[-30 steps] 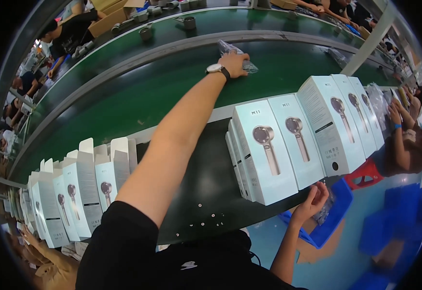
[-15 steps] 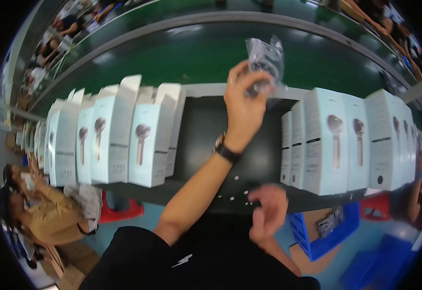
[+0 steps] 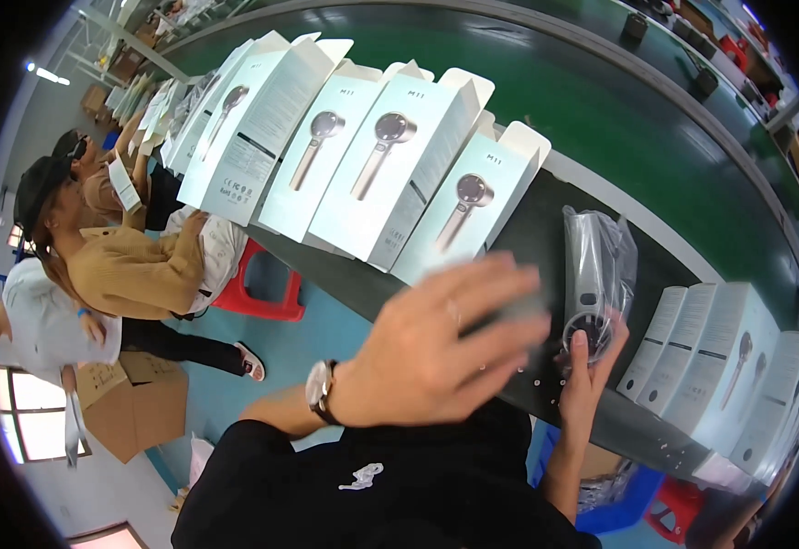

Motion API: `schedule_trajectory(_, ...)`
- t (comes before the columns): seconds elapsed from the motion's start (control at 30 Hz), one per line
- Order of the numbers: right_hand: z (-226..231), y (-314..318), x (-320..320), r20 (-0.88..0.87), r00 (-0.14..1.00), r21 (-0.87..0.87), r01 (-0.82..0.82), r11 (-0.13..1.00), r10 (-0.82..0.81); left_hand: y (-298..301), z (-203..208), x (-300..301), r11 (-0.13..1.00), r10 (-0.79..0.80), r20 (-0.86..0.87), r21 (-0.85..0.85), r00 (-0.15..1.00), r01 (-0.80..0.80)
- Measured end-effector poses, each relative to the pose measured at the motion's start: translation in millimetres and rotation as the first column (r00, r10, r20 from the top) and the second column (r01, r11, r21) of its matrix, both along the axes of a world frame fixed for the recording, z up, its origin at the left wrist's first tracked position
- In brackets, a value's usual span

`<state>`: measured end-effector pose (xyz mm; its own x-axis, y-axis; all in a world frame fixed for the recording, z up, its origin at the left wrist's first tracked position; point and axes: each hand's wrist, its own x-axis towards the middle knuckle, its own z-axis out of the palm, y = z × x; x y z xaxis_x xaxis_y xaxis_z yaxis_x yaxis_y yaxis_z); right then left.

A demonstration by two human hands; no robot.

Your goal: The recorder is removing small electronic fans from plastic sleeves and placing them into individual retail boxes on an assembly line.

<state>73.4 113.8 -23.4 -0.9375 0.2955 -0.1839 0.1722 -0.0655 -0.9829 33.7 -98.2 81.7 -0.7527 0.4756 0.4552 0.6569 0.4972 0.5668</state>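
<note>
A grey handheld fan (image 3: pixel 590 274) in a clear plastic bag is over the dark table, its handle pointing away from me and its round head toward me. My right hand (image 3: pixel 592 352) grips it by the head, thumb on the near side. My left hand (image 3: pixel 441 343), with a watch on the wrist, is in front of the nearest open box (image 3: pixel 471 197). Its fingers are stretched and apart, blurred by motion, with nothing visible held in them. That pale blue box stands upright with its top flaps raised.
More open boxes (image 3: pixel 399 156) line up on the left, and boxes (image 3: pixel 724 348) stand on the right. Small white bits lie near the table's front edge. A green conveyor (image 3: pixel 592 119) runs behind. Below are a blue crate (image 3: pixel 624 508) and red stools (image 3: pixel 267 284); co-workers (image 3: pixel 125 247) sit left.
My left hand has come back from the far side and let go of the bagged fan, which my right hand now holds. The view has turned left.
</note>
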Motion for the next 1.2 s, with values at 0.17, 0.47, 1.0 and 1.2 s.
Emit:
schedule_trajectory(0.17, -13, 6, -11, -0.197, 0.980, 0.379, 0.093, 0.921, -0.017, 8, -16, -42, 0.875, 0.294, -0.149, -0.356, 0.944, -0.328)
schedule_trajectory(0.47, -36, 15, -4, -0.387, 0.900, 0.408, 0.362, 0.838, -0.200, 19, -20, -46, 0.904, 0.333, 0.038, -0.296, 0.942, -0.307)
schedule_trajectory(1.0, -47, 30, 32, -0.770, 0.514, -0.064, 0.528, 0.847, -0.378, -43, -69, 53, 0.927, 0.073, 0.085, 0.361, 0.994, -0.099)
schedule_trajectory(1.2, -50, 109, 83, -0.846, 0.489, 0.061, 0.488, 0.870, -0.215, -54, -61, 71, 0.946, 0.321, -0.022, -0.029, 0.947, -0.322)
